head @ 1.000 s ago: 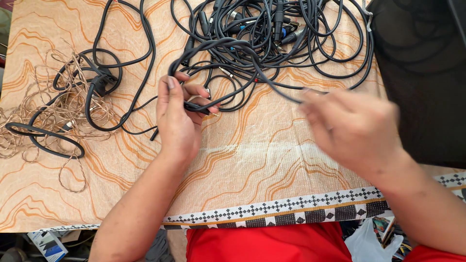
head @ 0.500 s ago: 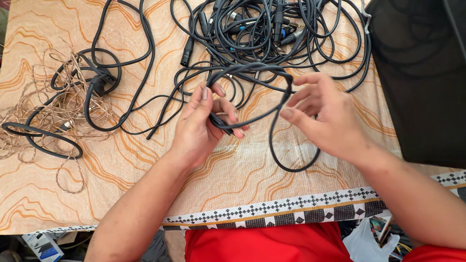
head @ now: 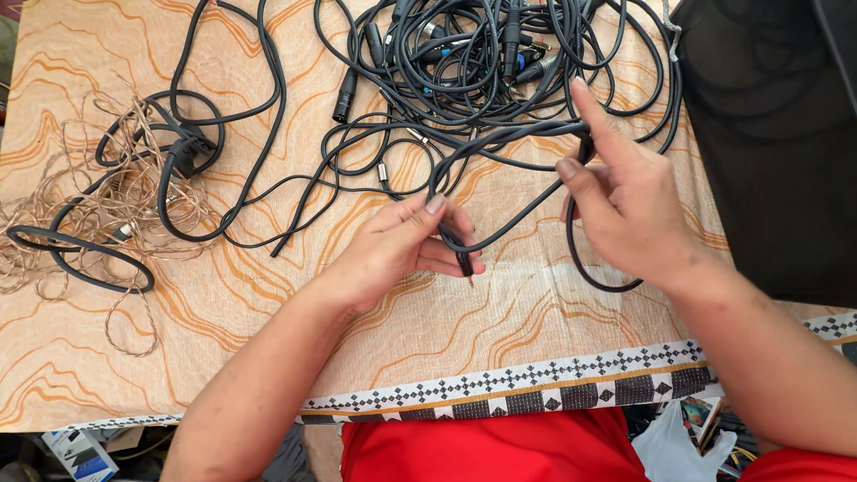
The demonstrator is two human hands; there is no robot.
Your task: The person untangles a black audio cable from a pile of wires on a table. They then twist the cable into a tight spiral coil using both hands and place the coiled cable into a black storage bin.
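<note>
Left hand (head: 397,245) palm down, fingers curled in a pinch; right hand (head: 625,192) raised, index finger straight, thumb pressing; forearms angled inward.

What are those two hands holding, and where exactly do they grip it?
A black cable. The left hand pinches it just behind its plug end, tip pointing down. The right hand grips a loop of it further along, between thumb and fingers.

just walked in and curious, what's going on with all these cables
A person in red sits at a cloth-covered table. The left hand pinches the plug end of a black cable, while the right hand holds a loop of it farther along. A tangled cable pile lies beyond the hands, and thin tan wire lies at the left.
</note>
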